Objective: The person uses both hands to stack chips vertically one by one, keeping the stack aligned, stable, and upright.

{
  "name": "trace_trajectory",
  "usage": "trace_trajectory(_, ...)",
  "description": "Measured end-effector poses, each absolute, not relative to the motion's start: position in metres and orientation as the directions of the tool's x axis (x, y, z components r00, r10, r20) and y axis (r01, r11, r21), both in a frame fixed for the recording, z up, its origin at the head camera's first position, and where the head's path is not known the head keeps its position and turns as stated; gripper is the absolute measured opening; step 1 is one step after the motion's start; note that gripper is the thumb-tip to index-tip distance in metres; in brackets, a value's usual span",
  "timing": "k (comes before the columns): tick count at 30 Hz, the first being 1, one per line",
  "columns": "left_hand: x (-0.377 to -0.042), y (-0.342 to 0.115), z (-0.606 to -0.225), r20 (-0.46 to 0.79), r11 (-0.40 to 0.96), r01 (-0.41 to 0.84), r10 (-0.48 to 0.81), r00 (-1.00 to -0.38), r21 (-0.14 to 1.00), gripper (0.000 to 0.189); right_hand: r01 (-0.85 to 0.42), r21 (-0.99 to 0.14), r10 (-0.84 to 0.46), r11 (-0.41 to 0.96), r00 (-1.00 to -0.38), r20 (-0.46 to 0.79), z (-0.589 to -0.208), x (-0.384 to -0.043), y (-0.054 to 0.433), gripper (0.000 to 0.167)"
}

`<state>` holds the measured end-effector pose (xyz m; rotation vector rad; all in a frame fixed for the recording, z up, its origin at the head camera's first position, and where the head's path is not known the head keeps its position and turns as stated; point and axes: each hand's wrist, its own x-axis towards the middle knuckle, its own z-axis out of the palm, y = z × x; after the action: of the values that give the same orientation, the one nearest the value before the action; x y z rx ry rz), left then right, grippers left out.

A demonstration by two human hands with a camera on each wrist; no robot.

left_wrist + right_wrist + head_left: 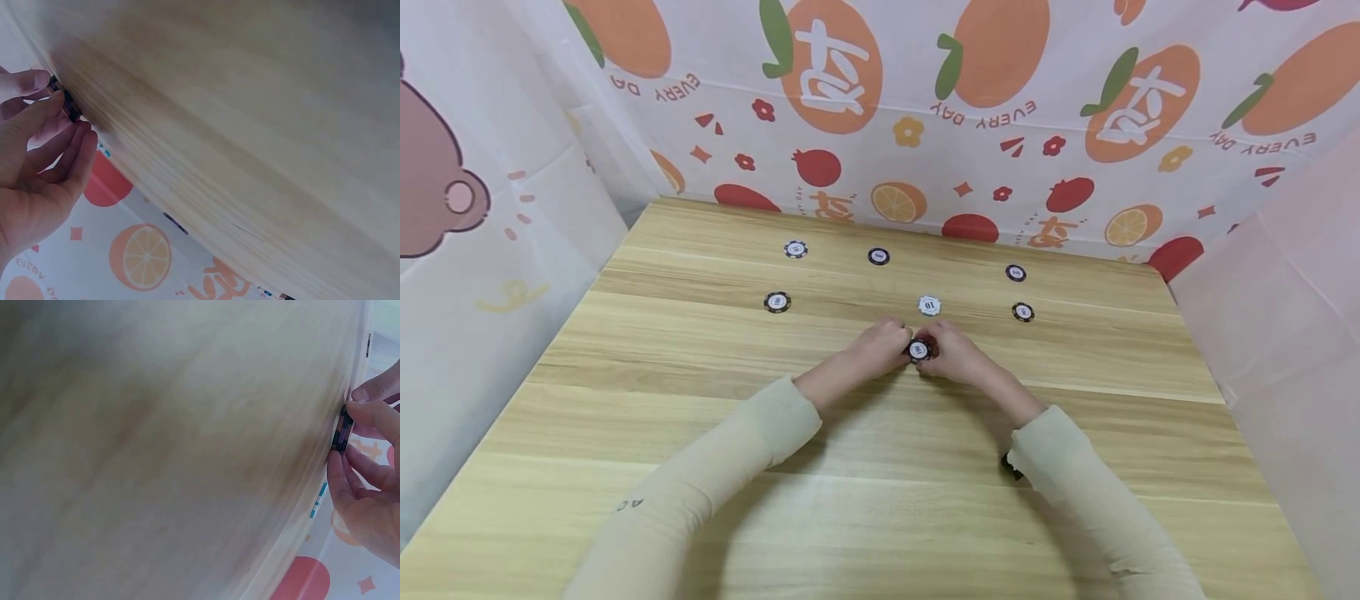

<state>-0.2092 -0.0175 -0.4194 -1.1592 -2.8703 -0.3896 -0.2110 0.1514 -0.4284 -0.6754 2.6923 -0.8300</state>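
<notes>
A short stack of black-and-white poker chips (pixel 918 350) stands near the middle of the wooden table, between both hands. From the left, my left hand (pixel 883 346) pinches the stack, its thumb and fingertips at the edges of the chips (pixel 67 103) in the left wrist view. My right hand (pixel 957 354) grips it from the other side; in the right wrist view its thumb and fingers hold the dark edge of the chips (pixel 341 430). Just behind the stack lies a white chip (pixel 929 305) marked 10. How many chips are stacked is hard to tell.
Toward the back left lie a blue-and-white chip (pixel 795 249) and black chips (pixel 878 257) (pixel 777 302). Two more black chips (pixel 1016 273) (pixel 1022 312) lie at the back right. A dark object (pixel 1012 467) is partly hidden by the right sleeve. A printed curtain (pixel 910 125) hangs behind.
</notes>
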Motion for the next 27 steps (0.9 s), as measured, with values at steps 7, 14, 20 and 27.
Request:
trace_trajectory(7, -0.2081, -0.0172, -0.4189, 0.126, 0.696, 0.683, 0.674, -0.728, 0.222, 0.014, -0.347, -0.586, -0.491, 0.732, -0.865, -0.101, -0.4279, -0.2111, 0.1513, 0.039)
trace_trajectory(14, -0.2077, -0.0173, -0.4168, 0.118, 0.713, 0.661, 0.653, -0.748, 0.234, 0.01, -0.35, -0.585, -0.492, 0.732, -0.865, -0.099, -0.4281, -0.2118, 0.1523, 0.039)
trace_trajectory(20, -0.2074, -0.0162, -0.4165, 0.127, 0.707, 0.67, 0.661, -0.74, 0.225, 0.01, -0.359, -0.576, -0.492, 0.735, -0.866, -0.089, -0.4283, -0.2118, 0.153, 0.038)
trace_trajectory(27, -0.2079, -0.0162, -0.4169, 0.107, 0.712, 0.662, 0.658, -0.745, 0.233, 0.01, -0.376, -0.562, -0.499, 0.737, -0.863, -0.078, -0.4276, -0.2107, 0.1509, 0.038)
